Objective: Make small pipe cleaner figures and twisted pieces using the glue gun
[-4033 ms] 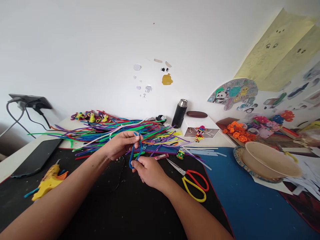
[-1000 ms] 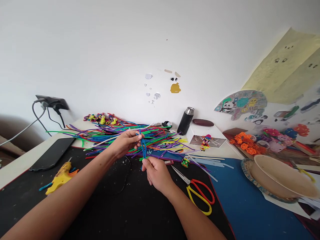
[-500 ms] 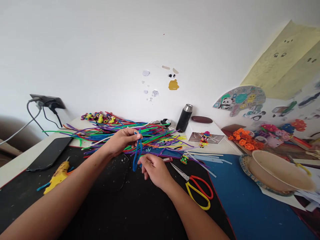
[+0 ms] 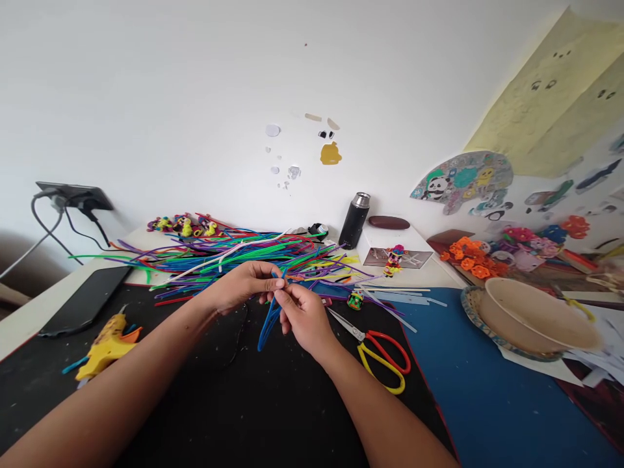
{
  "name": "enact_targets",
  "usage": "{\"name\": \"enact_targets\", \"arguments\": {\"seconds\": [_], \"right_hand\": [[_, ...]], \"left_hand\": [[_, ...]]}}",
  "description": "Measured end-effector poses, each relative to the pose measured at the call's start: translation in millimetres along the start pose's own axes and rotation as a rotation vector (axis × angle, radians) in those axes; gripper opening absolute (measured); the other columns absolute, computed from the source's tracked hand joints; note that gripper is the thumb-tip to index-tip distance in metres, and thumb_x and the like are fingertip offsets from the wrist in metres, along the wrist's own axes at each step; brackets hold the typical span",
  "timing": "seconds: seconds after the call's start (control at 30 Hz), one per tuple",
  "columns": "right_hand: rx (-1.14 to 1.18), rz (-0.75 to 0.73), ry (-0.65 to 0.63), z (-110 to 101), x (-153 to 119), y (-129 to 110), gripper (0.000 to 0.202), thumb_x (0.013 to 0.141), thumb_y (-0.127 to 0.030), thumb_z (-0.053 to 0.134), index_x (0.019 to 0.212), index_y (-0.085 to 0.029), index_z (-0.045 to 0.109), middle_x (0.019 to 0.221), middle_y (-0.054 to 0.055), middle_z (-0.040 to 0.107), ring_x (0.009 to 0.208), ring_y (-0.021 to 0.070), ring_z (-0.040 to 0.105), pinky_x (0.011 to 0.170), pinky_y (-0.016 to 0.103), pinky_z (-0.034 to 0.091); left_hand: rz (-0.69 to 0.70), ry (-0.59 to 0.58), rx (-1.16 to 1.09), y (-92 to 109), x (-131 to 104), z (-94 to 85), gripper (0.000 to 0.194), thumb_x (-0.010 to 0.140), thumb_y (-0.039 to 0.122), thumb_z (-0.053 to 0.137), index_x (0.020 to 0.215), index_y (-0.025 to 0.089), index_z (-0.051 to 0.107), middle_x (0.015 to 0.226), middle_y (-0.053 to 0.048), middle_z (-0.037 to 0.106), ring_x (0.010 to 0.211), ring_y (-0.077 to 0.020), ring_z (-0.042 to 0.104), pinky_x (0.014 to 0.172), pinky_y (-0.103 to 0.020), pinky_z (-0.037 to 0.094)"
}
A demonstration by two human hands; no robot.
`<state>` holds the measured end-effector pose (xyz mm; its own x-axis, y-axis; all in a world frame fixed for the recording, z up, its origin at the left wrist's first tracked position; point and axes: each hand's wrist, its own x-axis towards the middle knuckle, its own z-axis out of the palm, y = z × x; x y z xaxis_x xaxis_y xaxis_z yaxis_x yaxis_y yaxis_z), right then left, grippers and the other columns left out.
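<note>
A bent blue pipe cleaner (image 4: 266, 330) hangs in a narrow loop below my fingers, over the black mat (image 4: 273, 416). My left hand (image 4: 256, 284) pinches its upper part between thumb and fingers. Right beside it, my right hand (image 4: 301, 312) grips the same blue piece, thumb against fingertips. The two thumbs nearly meet, and the fingers partly hide where the strands cross. Behind both hands spreads a pile of coloured pipe cleaners (image 4: 234, 257).
Scissors (image 4: 375, 351) with red and yellow handles lie right of my right hand. A yellow glue gun (image 4: 104, 348) and a black phone (image 4: 88, 299) are at left. Further back stand a black flask (image 4: 354, 222) and a white box (image 4: 414, 247); a bowl (image 4: 536, 318) sits at right.
My hands have come together, the right one moving up to the left one's fingertips. The blue loop now slants down to the left. The view has shifted slightly.
</note>
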<state>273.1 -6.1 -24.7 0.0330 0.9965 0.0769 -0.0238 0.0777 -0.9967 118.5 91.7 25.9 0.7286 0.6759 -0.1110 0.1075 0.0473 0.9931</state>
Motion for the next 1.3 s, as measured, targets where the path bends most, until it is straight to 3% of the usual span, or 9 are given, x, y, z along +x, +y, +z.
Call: {"name": "enact_targets", "arguments": {"seconds": [0.23,0.47,0.7,0.93,1.3], "right_hand": [[0.071,-0.002,0.072,-2,4,-1,0.046,0.095,-0.063,0.062,0.087,-0.018,0.065,0.050,-0.007,0.052,0.037,0.0094,0.047,0.041,0.021,0.035],[0.208,-0.004,0.179,-5,6,-5,0.049,0.090,-0.068,0.065,0.085,-0.019,0.065,0.048,-0.008,0.049,0.035,0.0083,0.043,0.039,0.022,0.033],[0.160,0.009,0.139,-4,4,-6,0.048,0.092,-0.066,0.064,0.086,-0.018,0.067,0.049,-0.007,0.050,0.036,0.0085,0.044,0.039,0.022,0.033],[0.160,0.024,0.118,-2,5,-1,0.049,0.092,-0.066,0.063,0.082,-0.018,0.065,0.048,-0.007,0.050,0.035,0.0086,0.044,0.039,0.022,0.033],[0.237,0.075,0.039,1,2,1,0.051,0.090,-0.068,0.066,0.076,-0.019,0.062,0.046,-0.006,0.050,0.036,0.0096,0.046,0.039,0.022,0.036]], "left_hand": [[0.044,0.177,-0.171,3,-1,5.4,0.040,0.066,0.046,0.095,0.080,0.018,0.071,0.066,0.003,0.064,0.050,-0.0092,0.053,0.049,-0.022,0.042],[0.088,0.344,-0.258,-5,6,-1.7,0.042,0.060,0.043,0.099,0.080,0.018,0.072,0.066,0.003,0.064,0.052,-0.0092,0.055,0.049,-0.021,0.044],[0.055,0.167,-0.105,-5,4,4.5,0.041,0.066,0.048,0.096,0.087,0.017,0.078,0.068,-0.001,0.069,0.054,-0.0112,0.057,0.052,-0.023,0.048],[0.069,0.122,-0.087,-7,4,8.2,0.040,0.066,0.046,0.096,0.087,0.018,0.078,0.068,-0.001,0.070,0.055,-0.0107,0.056,0.053,-0.022,0.045],[0.042,0.091,-0.142,-4,0,15.8,0.040,0.068,0.051,0.093,0.075,0.018,0.071,0.054,0.002,0.056,0.047,-0.0095,0.045,0.043,-0.021,0.029]]}}
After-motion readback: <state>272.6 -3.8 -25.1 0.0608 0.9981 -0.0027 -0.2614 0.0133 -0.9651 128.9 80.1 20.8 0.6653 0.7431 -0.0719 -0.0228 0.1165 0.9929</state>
